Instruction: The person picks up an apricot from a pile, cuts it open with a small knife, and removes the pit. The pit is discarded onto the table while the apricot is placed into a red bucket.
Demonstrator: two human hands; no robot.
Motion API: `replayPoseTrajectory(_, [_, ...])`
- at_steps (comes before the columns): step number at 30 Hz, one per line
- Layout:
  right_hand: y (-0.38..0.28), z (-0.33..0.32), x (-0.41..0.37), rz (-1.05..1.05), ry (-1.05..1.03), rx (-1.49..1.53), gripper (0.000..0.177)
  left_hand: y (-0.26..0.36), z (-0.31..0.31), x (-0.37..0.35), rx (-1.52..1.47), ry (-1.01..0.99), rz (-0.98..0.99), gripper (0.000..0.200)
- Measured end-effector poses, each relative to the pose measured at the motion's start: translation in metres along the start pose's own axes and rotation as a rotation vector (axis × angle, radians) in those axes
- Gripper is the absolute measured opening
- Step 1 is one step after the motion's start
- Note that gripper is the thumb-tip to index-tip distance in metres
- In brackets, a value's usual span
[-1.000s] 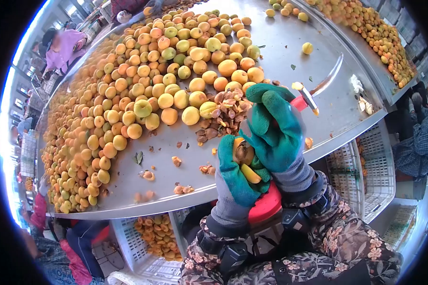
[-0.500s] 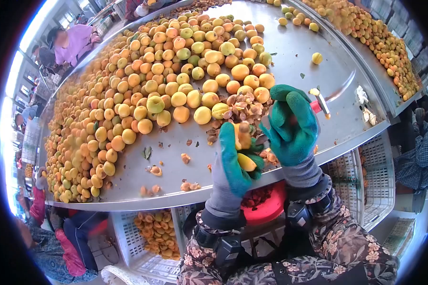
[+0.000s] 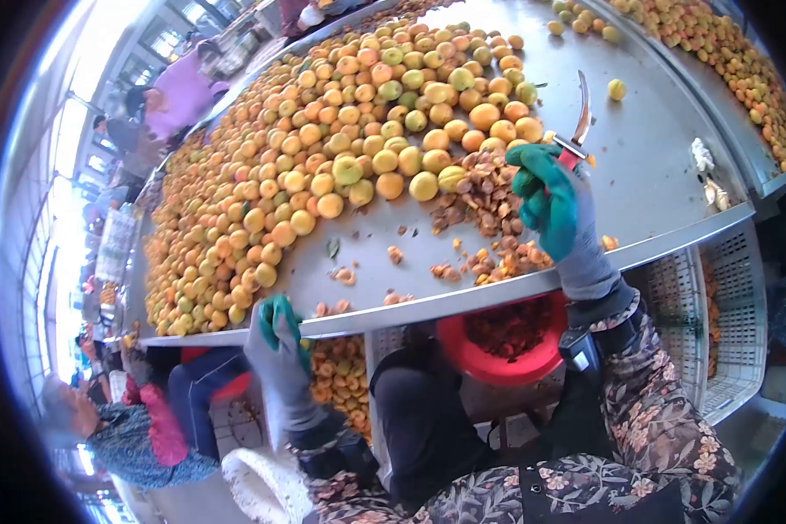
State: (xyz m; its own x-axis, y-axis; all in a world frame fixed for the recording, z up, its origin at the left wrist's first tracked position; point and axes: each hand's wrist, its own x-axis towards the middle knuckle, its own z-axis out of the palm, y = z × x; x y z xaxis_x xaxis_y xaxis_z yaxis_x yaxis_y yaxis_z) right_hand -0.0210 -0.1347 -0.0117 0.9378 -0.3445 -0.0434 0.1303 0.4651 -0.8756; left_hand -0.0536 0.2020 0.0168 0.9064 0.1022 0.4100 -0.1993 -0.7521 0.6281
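My right hand [image 3: 548, 196], in a green-coated glove, grips the red handle of a curved-blade knife [image 3: 583, 118] over the metal table. Its blade points up and away, with a bit of yellow fruit near the blade's base. Below that hand lies a heap of brown apricot pits and scraps [image 3: 489, 205]. My left hand [image 3: 279, 327], gloved alike, is at the table's front edge, above a crate of apricot halves [image 3: 341, 380]. Its fingers are curled, and a speck of yellow shows by the fingertips; what they hold, if anything, I cannot make out.
A large pile of whole apricots [image 3: 341, 131] covers the left and back of the metal table [image 3: 367, 301]. A red basin [image 3: 463, 367] of scraps sits below the edge. White crates [image 3: 738, 323] stand at right. A person [image 3: 148, 428] sits at left; others are farther back.
My left hand has left the right hand, moving left from the pit heap to above the crate. The knife in my right hand has swung more upright. The view has shifted.
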Motion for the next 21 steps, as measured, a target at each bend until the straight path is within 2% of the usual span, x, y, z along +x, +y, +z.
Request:
replayPoseTrajectory(2, [-0.001,-0.002,0.001,0.036,-0.063,-0.045,0.026,-0.012,-0.049,-0.008,0.587,-0.284,-0.13,0.043])
replayPoseTrajectory(3, [0.006,-0.005,0.003,0.045,-0.062,-0.023,0.027,-0.031,-0.065,-0.011,0.672,-0.286,-0.016,0.043])
replayPoseTrajectory(6, [0.003,0.008,-0.008,0.007,-0.035,-0.031,0.029,-0.024,-0.063,0.015,0.674,-0.198,0.045,0.053])
replayPoseTrajectory(8, [0.005,0.004,-0.01,-0.021,-0.085,-0.068,0.032,-0.02,-0.032,0.046,0.499,-0.158,0.044,0.058])
replayPoseTrajectory(10, [0.009,-0.001,-0.008,0.076,-0.137,-0.114,0.032,-0.047,0.008,0.082,0.56,-0.129,0.074,0.063])
replayPoseTrajectory(12, [0.005,-0.003,-0.012,0.064,-0.128,-0.1,0.031,-0.06,0.041,0.111,0.763,-0.227,-0.056,0.073])
replayPoseTrajectory(16, [0.001,0.0,-0.017,0.056,-0.133,-0.134,0.03,-0.1,0.076,0.135,0.936,-0.241,-0.09,0.082])
replayPoseTrajectory(18, [0.001,0.001,-0.014,0.072,-0.164,-0.177,0.029,-0.113,0.082,0.142,0.866,-0.379,-0.324,0.088])
replayPoseTrajectory(19, [0.002,-0.001,-0.011,0.099,-0.209,-0.162,0.029,-0.111,0.085,0.14,0.924,-0.312,-0.276,0.082])
replayPoseTrajectory(21, [0.002,0.003,-0.009,0.133,-0.203,-0.143,0.03,-0.092,0.086,0.138,0.965,-0.349,-0.312,0.077])
